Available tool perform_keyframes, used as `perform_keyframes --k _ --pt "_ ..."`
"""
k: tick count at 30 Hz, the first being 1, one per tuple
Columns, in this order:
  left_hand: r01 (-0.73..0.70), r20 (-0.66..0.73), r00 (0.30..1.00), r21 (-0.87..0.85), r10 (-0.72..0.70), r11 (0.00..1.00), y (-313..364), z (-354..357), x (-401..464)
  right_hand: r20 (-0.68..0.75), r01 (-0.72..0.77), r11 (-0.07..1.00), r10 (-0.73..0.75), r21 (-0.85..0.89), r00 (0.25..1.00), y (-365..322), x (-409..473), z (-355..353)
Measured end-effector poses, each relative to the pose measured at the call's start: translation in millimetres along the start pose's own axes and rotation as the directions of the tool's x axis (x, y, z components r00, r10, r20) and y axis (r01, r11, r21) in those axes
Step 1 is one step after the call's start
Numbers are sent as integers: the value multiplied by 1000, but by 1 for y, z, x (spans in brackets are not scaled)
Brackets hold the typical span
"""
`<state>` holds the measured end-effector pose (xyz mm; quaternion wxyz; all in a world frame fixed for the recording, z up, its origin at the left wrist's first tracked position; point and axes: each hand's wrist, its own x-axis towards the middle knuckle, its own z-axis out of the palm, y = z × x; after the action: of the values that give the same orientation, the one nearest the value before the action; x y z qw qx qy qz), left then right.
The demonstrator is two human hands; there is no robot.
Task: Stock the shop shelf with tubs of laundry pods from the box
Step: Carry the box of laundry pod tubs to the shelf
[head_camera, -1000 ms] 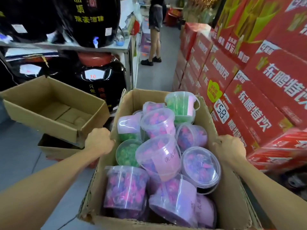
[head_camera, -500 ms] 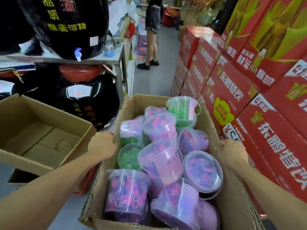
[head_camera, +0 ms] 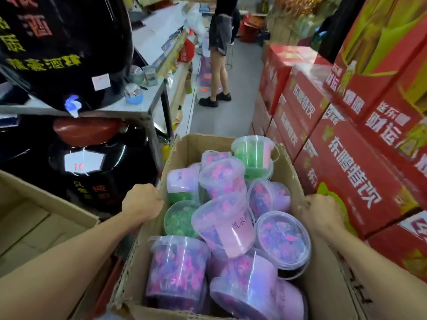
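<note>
Carrying an open cardboard box [head_camera: 298, 176] down a shop aisle, seen from above. Left hand [head_camera: 142, 204] curling closed over the box's left wall, right hand [head_camera: 320, 212] closed over the right wall, both arms reaching forward. Filling the box, a loose heap of clear tubs [head_camera: 227, 224] of pink, purple and green pods, some upright, some tipped on their sides, none taken out yet. Passing stacked red cartons [head_camera: 342, 172] close on the right, black jars [head_camera: 62, 47] on a metal rack on the left, an empty box [head_camera: 41, 215] lower left, a person [head_camera: 219, 56] standing further up the aisle. Judging the carry: keeping the box level, gripping both walls evenly, steering clear of the cartons, watching the topmost green tub [head_camera: 253, 155] sitting above the rim, since tilting would likely be rolling it out
</note>
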<state>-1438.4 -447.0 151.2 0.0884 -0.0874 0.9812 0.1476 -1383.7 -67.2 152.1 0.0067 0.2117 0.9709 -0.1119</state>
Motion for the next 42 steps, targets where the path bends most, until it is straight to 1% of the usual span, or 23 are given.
perform_keyframes --k 9,16,20,24,28,33,37,42 --pt "61 -42 997 1 -61 998 53 -16 81 -13 32 999 -32 0 999 -25 111 -24" --pt "58 -73 996 36 -56 998 78 -29 138 -17 31 998 -30 48 999 -41 171 -29" --pt "54 -67 996 37 -52 998 89 -34 183 -22 20 999 -19 40 1000 -56 207 -29" --pt "2 -48 999 37 0 999 95 -33 238 -39 9 1000 -9 -9 999 -75 248 -24" --pt "-37 -26 999 44 38 998 103 -34 306 -35 -6 1000 5 -13 999 -98 298 -15" --pt "-83 -9 996 89 84 993 120 -42 400 -17 -71 997 71 -1 997 -132 365 -1" --pt "-88 3 996 134 88 987 139 -56 468 -14 -122 993 122 0 992 -164 418 1" --pt "-106 -17 994 94 108 990 159 -81 536 -33 -155 988 155 4 987 -197 468 -6"
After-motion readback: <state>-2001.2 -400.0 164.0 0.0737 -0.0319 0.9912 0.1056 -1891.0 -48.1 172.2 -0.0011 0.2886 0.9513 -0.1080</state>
